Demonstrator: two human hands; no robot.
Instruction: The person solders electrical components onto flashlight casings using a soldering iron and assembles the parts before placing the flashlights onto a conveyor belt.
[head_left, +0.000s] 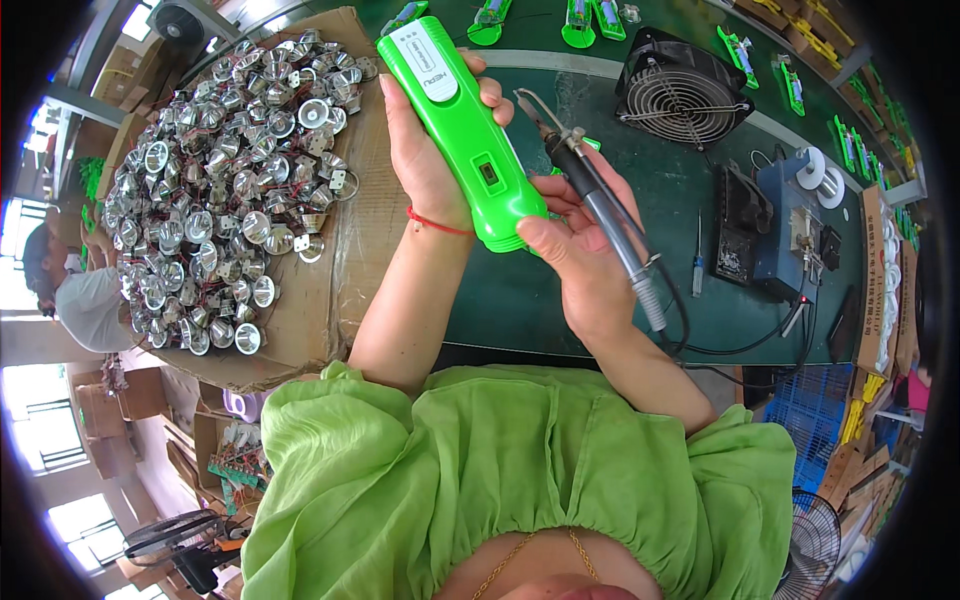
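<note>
A bright green flashlight body (478,150) with a white panel and a small dark switch opening is held tilted above the bench. My left hand (425,165) wraps round it, palm along the left side, fingertips showing at the right edge. My right hand (588,255) has its thumb and fingers on the lower end of the body. The same hand carries a soldering iron (603,210), tucked across it with the tip pointing up and away. A thin curved metal tube is fixed beside the tip, close to the flashlight without visible contact.
Many silver reflector lamp cups (215,200) are heaped on a cardboard sheet (355,255) at left. A black fan (682,95), a screwdriver (698,255) and a blue solder station (790,225) with a wire spool stand at right. Green flashlight parts (578,25) line the far side. A cable (730,350) trails rightward.
</note>
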